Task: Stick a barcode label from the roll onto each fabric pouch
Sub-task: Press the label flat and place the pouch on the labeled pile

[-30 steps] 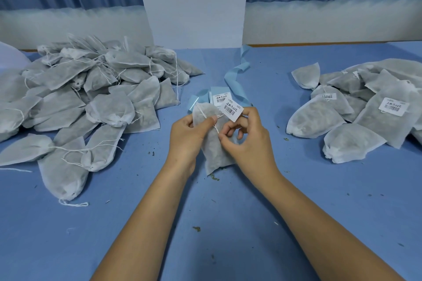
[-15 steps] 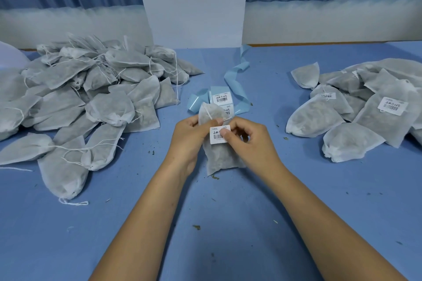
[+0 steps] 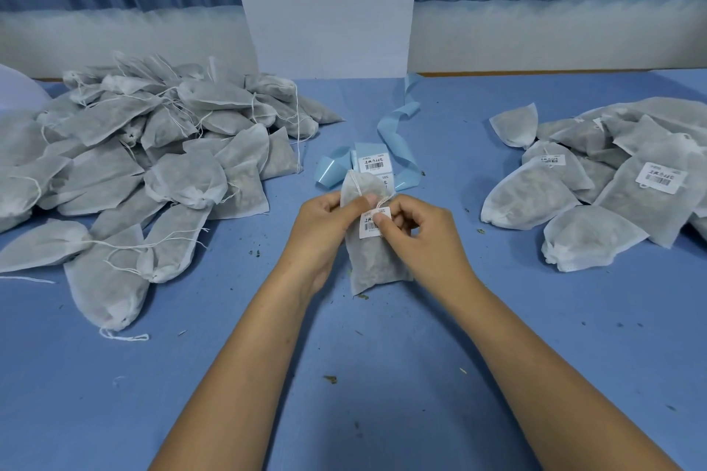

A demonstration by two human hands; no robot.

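Observation:
A grey fabric pouch [image 3: 375, 260] stands upright at the table's centre, held between both hands. My left hand [image 3: 325, 226] grips its upper left side, thumb across the top. A white barcode label [image 3: 370, 226] lies on the pouch's front, and my right hand [image 3: 424, 237] presses it down with the thumb, its other fingers curled round the pouch's right edge. Just behind the pouch sits the label roll [image 3: 373, 161] with its light blue backing strip [image 3: 398, 118] curling away toward the back.
A large heap of unlabelled pouches [image 3: 145, 164] with loose drawstrings fills the left of the blue table [image 3: 344, 413]. A pile of labelled pouches [image 3: 612, 180] lies at the right. A white panel [image 3: 329, 4] stands at the back. Small crumbs dot the table.
The label was held in the air above the pouch by my right hand; it has come down onto the pouch's front, where the thumb now presses it. The pouch has barely moved.

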